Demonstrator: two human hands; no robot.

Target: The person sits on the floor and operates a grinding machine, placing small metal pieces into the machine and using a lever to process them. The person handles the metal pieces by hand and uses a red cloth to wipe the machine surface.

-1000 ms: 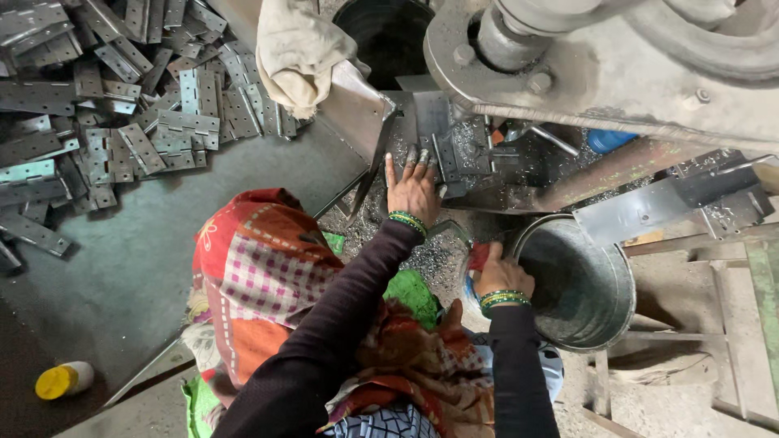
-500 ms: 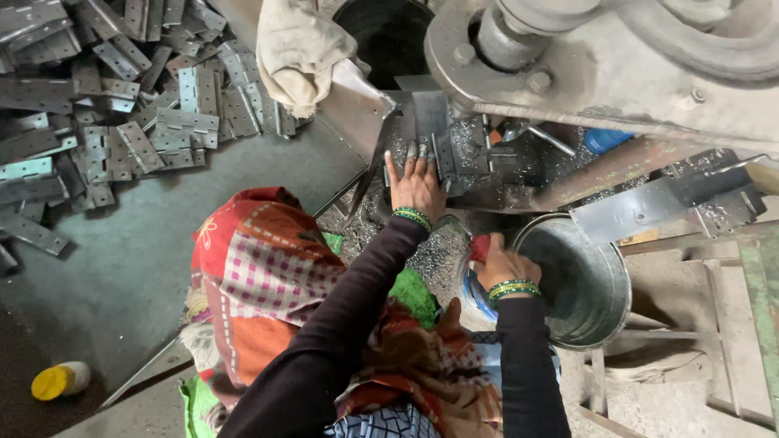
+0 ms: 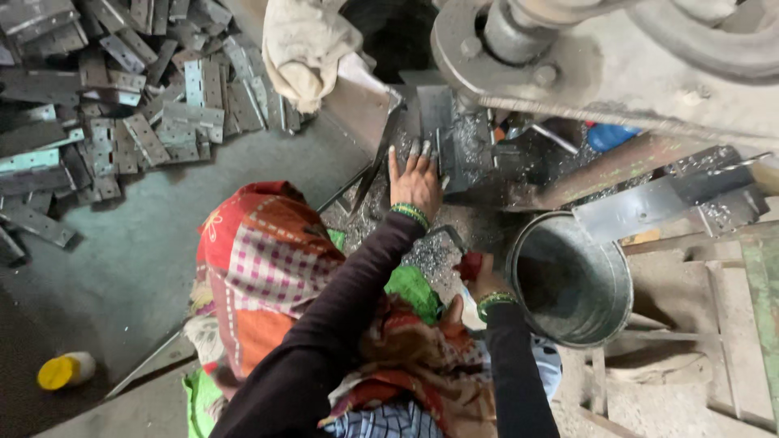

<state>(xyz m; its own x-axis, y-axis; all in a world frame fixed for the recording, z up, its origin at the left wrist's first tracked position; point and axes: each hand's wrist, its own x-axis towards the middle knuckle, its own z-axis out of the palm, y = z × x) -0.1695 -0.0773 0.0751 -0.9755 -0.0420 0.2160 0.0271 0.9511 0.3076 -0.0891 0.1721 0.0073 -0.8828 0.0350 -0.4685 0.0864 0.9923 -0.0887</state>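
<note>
A small yellow-capped bottle lies on the floor — lower left.

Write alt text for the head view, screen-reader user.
Seen from above, a person's left hand lies flat on a grey metal plate under a heavy machine, while the right hand holds something red beside a galvanised metal bucket. Perforated metal strips are heaped on the floor at upper left.

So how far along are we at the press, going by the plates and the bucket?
Done: a big heap of punched metal plates lies on the floor to the left. In hand: the left hand rests flat on the metal piece under the machine, while the right hand sits at the rim of the metal bucket. Left: small metal chips litter the bed; how many plates remain cannot be told.
</note>
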